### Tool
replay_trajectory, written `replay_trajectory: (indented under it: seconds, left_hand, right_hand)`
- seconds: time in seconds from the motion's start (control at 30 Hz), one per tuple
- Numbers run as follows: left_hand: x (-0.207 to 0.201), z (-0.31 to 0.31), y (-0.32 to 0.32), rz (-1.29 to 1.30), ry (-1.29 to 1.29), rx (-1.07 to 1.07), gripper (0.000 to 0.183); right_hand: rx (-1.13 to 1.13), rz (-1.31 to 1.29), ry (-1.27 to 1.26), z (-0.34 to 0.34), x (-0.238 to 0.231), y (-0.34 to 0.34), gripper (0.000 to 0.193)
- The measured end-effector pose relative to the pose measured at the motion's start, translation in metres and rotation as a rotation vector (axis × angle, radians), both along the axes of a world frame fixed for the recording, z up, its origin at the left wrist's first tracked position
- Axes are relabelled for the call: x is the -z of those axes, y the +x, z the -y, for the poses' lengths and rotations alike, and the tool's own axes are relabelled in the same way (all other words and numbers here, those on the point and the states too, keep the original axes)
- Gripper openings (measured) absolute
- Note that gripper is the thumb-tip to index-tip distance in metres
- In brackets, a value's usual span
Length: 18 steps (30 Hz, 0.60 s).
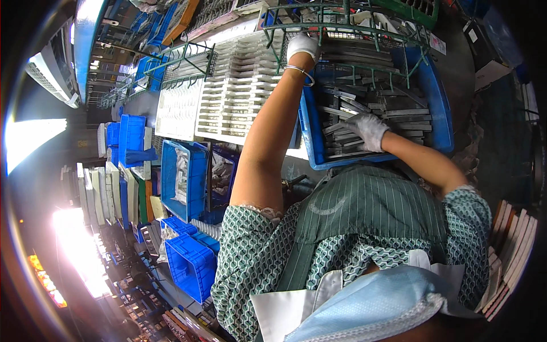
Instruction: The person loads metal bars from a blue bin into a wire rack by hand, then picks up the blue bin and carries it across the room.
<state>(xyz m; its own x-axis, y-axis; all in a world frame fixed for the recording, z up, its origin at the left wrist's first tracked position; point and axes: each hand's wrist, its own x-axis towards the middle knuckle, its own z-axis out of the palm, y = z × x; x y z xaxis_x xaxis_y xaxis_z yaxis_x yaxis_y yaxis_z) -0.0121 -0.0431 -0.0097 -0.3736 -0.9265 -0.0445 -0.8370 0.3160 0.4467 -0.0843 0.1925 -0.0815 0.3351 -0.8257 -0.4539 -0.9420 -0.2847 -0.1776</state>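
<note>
My left hand (pixel 303 49), in a white glove, reaches far forward to the green wire rack (pixel 347 27). Its fingers curl at the rack's left part and look closed on the wire; their tips are partly hidden. A blue bin (pixel 439 108) below the rack holds many loose grey metal strips (pixel 407 126), lying at mixed angles. Inside that bin, my right hand (pixel 370 131) wears a white glove with darkened fingertips. Its fingers are bent together over the ends of several strips and appear to grip some of them.
White ridged trays (pixel 231 97) lie left of the bin, with a smaller green wire rack (pixel 191 62) over them. Blue crates (pixel 182 179) stand lower left, beside upright boards (pixel 108 191). A black box (pixel 484 54) sits at the far right. Stacked panels (pixel 513 245) stand lower right.
</note>
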Motion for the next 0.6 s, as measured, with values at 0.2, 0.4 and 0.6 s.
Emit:
replay_trajectory:
  seconds: [0.2,0.4,0.6]
  left_hand:
    - [0.023,0.026,0.009,0.212,0.084,0.116,0.054]
    - [-0.009,-0.019,-0.034,0.417,0.112,0.479,0.044]
    - [-0.010,-0.026,-0.055,0.299,0.023,0.468,0.031]
  right_hand:
    - [0.031,0.500,-0.972,0.026,-0.080,-0.068,0.035]
    - [0.245,0.541,-0.707,0.094,-0.065,-0.138,0.037]
    - [0.250,0.258,-0.809,0.090,-0.063,-0.138,0.038]
